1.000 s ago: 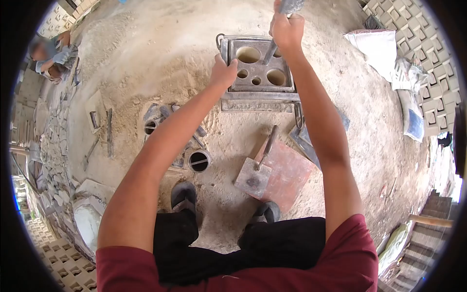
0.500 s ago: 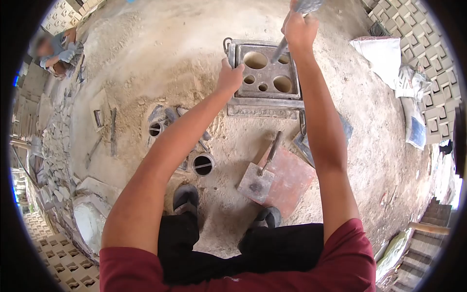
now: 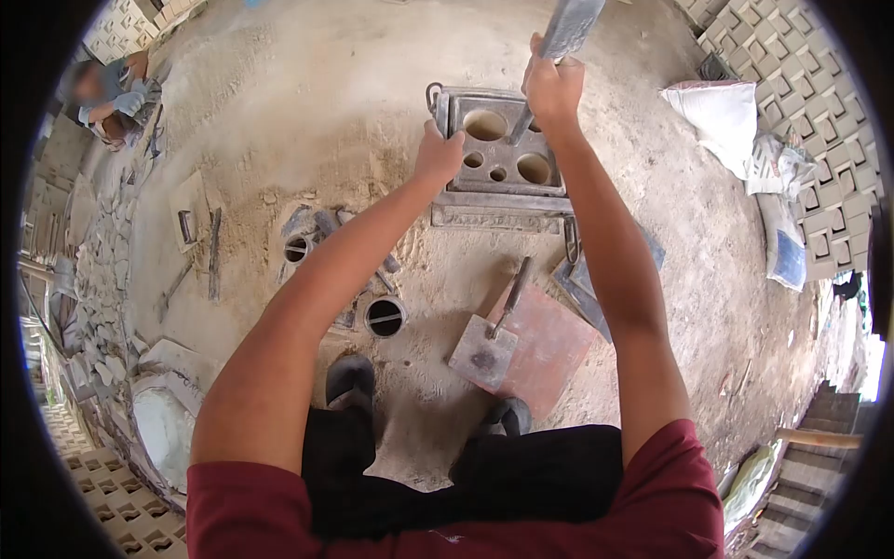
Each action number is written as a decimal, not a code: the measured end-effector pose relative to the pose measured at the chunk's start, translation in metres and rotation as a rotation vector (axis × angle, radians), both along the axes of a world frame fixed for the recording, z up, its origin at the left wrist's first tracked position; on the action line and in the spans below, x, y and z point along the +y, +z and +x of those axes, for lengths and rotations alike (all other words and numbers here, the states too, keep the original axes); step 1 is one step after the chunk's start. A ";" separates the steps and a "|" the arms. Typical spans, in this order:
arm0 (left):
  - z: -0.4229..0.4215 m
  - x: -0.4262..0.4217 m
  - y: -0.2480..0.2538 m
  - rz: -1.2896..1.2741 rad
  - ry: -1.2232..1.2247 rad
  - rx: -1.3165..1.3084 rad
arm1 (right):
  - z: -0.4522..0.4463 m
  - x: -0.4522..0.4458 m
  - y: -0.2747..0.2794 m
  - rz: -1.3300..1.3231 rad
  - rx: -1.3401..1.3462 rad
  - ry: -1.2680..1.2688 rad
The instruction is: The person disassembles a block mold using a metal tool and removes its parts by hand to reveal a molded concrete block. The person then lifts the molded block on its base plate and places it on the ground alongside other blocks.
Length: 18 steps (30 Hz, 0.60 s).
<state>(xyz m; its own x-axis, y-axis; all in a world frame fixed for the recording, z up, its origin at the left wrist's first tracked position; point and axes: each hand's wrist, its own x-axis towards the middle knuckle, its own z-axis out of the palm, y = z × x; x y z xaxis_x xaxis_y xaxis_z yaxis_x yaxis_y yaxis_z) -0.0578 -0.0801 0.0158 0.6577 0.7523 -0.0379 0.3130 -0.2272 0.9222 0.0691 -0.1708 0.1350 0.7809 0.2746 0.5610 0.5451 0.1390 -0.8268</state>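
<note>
A dusty grey metal mould [image 3: 503, 160] with several round holes lies on the ground ahead of me. My left hand [image 3: 438, 154] grips the left edge of its frame, fingers curled over the rim. My right hand [image 3: 556, 88] is closed around a grey paddle-like bat [image 3: 571, 30], held above the mould's upper right part. The bat's broad flat end points up and away, and its narrow end slants down over the holes. My right hand and forearm hide part of the mould's right side.
Nearer my feet lie a trowel [image 3: 483, 352] on a reddish board [image 3: 545, 349] and a round ring-shaped piece [image 3: 386, 318]. White sacks [image 3: 717, 116] lie right, by stacked patterned blocks [image 3: 792, 102]. A co-worker [image 3: 116, 98] sits far left.
My right hand has moved slightly left and down with the bat, whose broad end now shows more fully. My left hand stays on the mould's edge. The view has shifted a little.
</note>
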 end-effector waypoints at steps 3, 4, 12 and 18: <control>0.003 0.001 -0.008 -0.010 0.009 -0.037 | 0.002 0.000 0.019 -0.145 -0.093 -0.173; 0.003 0.001 -0.005 -0.009 0.008 -0.037 | -0.002 -0.002 0.031 -0.144 -0.094 -0.174; 0.006 0.004 -0.013 0.013 0.005 -0.009 | 0.003 0.004 0.001 0.032 0.031 0.074; -0.019 0.004 0.029 -0.002 -0.127 0.162 | -0.015 -0.005 0.004 -0.043 -0.086 0.024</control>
